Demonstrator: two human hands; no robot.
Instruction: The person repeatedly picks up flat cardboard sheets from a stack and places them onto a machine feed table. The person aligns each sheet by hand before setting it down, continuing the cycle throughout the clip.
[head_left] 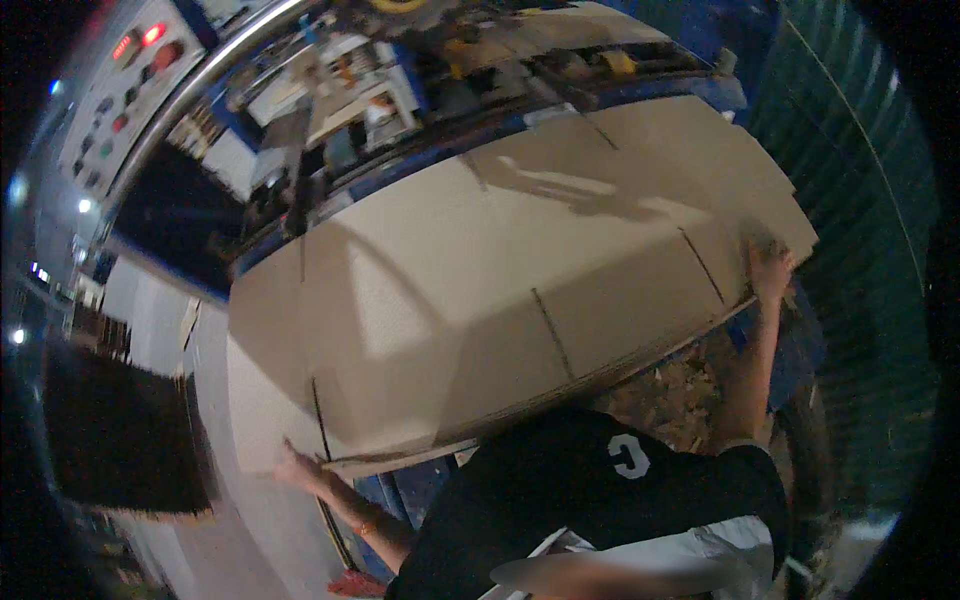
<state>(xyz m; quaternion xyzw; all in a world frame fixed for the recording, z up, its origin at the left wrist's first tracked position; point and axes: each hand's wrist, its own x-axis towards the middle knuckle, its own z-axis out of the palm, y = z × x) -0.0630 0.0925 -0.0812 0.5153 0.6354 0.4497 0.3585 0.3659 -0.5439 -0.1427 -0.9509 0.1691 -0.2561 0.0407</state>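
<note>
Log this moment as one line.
left hand: on cardboard, near edge, left end | right hand: same edge, right end | cardboard: slotted | control panel: red light lit

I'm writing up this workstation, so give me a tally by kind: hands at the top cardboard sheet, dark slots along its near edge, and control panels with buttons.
Hands at the top cardboard sheet: 2 (left hand, right hand)
Near-edge slots: 3
Control panel: 1
Total: 6
</note>
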